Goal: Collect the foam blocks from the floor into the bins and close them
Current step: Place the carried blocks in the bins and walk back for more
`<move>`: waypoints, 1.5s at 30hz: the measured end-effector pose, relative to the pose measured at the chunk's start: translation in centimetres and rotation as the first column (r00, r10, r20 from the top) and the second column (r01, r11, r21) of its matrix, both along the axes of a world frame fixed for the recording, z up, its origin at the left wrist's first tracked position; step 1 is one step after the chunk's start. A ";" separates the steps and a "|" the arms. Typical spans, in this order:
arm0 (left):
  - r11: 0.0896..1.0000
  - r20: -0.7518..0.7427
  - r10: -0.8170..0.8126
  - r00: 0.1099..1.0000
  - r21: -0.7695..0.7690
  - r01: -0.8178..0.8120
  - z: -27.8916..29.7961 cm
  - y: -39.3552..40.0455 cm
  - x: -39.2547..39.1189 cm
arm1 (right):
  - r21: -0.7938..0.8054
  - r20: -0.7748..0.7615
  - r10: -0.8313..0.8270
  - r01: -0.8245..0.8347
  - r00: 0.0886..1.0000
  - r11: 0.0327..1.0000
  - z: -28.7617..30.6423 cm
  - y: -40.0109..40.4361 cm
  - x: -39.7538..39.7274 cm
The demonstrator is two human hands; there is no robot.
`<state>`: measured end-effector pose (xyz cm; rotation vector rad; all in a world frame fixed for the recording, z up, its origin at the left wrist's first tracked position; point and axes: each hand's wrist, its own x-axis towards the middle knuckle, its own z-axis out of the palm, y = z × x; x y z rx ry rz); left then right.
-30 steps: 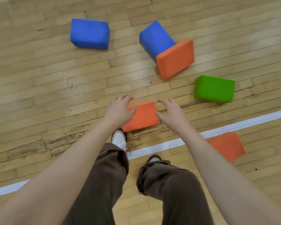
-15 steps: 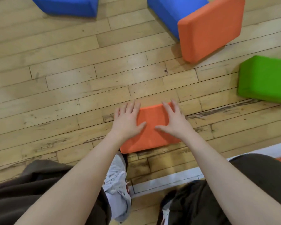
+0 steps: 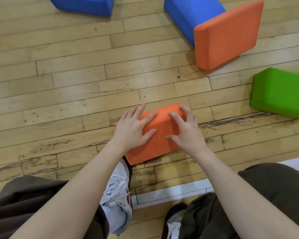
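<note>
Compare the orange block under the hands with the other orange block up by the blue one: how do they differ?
The near orange block lies low on the floor, while the far orange block is tipped up, leaning against a blue block. Both the left hand and the right hand are on the near one; nothing touches the far one except the blue block. Both look like the same orange foam slab.

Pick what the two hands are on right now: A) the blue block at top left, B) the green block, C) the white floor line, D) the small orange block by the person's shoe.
D: the left hand and right hand both lie on the small orange block on the wooden floor just ahead of the white shoe; the green block sits untouched off to the right.
</note>
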<state>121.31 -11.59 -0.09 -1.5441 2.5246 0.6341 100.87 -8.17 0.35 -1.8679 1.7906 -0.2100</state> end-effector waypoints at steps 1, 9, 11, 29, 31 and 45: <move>0.998 0.024 -0.029 0.999 0.052 0.028 0.3 -0.4 0.0 | -0.032 0.020 0.022 -0.021 1.000 0.999 -0.1 -0.1 -0.1; 0.999 -0.174 0.007 0.985 0.047 0.001 1.2 -2.9 0.0 | -0.194 0.234 -0.058 0.105 0.971 0.975 1.7 -3.1 -0.8; 0.994 -0.197 0.014 0.980 -0.101 -0.035 1.6 -3.7 -1.0 | -0.217 0.262 -0.077 0.137 0.962 0.967 2.3 -4.6 -1.3; 0.831 -0.097 0.508 0.856 -0.205 -0.517 1.2 -17.1 -11.7 | -0.336 -0.007 -0.351 0.329 0.936 0.882 -0.9 -22.7 -7.4; 0.834 -0.079 0.496 0.865 -0.234 -0.500 1.2 -17.8 -11.9 | -0.296 -0.112 -0.349 0.304 0.930 0.906 -1.7 -24.2 -7.4; 0.850 -0.151 0.471 0.869 -0.184 -0.493 0.3 -17.0 -12.4 | -0.493 -0.008 -0.429 0.369 0.903 0.788 -2.7 -21.4 -10.4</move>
